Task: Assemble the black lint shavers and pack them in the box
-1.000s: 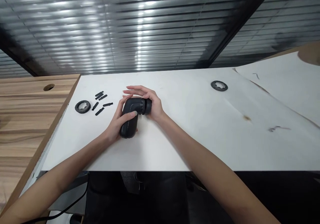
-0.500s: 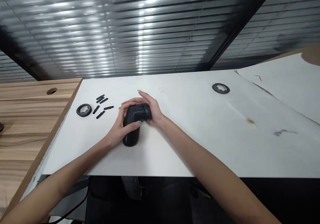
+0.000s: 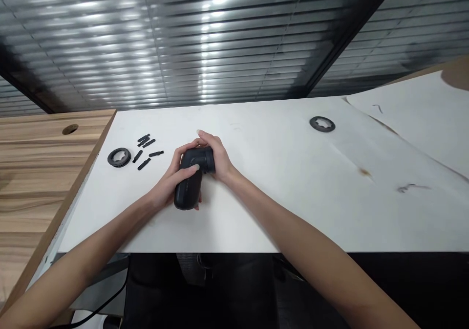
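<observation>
We are clasping the matte black plastic elbow housing (image 3: 188, 191), left hand (image 3: 166, 185) curled round its body, right hand (image 3: 220, 160) cupping its end.

Black strips (image 3: 144, 164) and a ring (image 3: 111, 158) crowd the left hand (image 3: 170, 182) (another ring (image 3: 313, 123) far right).

A sheet (image 3: 278, 211) covers the wooden surface (image 3: 44, 182) except at its left end. On the sheet, a ring (image 3: 119, 157) lies furthest left, with small strips (image 3: 146, 148) just to its right (a handful, loosely scattered). An elbow-shaped housing (image 3: 188, 187) sits between the left hand (image 3: 166, 182) and right hand (image 3: 220, 158), just beyond the strips. A second ring (image 3: 322, 124) lies well off to the right, further back.
</observation>
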`<state>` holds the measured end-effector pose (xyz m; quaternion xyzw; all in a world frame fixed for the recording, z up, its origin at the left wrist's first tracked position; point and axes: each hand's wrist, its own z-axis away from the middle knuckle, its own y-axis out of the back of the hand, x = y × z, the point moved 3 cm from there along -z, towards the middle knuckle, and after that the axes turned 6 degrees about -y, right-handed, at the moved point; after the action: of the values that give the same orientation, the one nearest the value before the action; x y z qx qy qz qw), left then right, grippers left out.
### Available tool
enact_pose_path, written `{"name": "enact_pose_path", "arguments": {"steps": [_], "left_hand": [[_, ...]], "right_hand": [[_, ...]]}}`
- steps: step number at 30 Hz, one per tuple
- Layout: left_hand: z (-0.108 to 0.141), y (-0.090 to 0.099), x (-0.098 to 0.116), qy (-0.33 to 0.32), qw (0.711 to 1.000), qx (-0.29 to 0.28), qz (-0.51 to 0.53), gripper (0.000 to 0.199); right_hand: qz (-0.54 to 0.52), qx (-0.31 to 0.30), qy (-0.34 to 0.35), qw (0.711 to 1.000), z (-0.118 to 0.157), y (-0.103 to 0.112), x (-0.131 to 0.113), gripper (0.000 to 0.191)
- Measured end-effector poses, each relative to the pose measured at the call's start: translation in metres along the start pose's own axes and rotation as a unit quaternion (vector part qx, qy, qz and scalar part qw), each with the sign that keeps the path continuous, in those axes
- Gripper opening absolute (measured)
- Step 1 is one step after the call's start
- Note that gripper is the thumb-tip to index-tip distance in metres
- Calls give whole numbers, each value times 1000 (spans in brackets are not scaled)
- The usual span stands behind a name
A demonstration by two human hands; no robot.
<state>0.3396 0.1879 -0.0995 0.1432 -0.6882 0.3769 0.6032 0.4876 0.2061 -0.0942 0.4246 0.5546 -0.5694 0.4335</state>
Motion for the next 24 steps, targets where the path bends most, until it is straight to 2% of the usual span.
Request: {"name": "enact_pose_path", "arguments": {"steps": [6,14,20,22,24], "left_hand": [[0,-3,3,13,999,7,28,78],[1,-5,7,19,999,6,31,83],[-1,1,1,52,996,22,64,97],[-3,5,-1,64,994,34,81,95],[-6,9,-3,83,989,35,120,84]], "right_hand": [[44,34,59,997,6,-3,-4,56],[88,45,106,989,12,-5,-8,53],[170,30,145,974,14,-4,-11,48],[204,30,163,965,15,-2,-12,49],[251,25,184,950,14,0,-12,52]]}}
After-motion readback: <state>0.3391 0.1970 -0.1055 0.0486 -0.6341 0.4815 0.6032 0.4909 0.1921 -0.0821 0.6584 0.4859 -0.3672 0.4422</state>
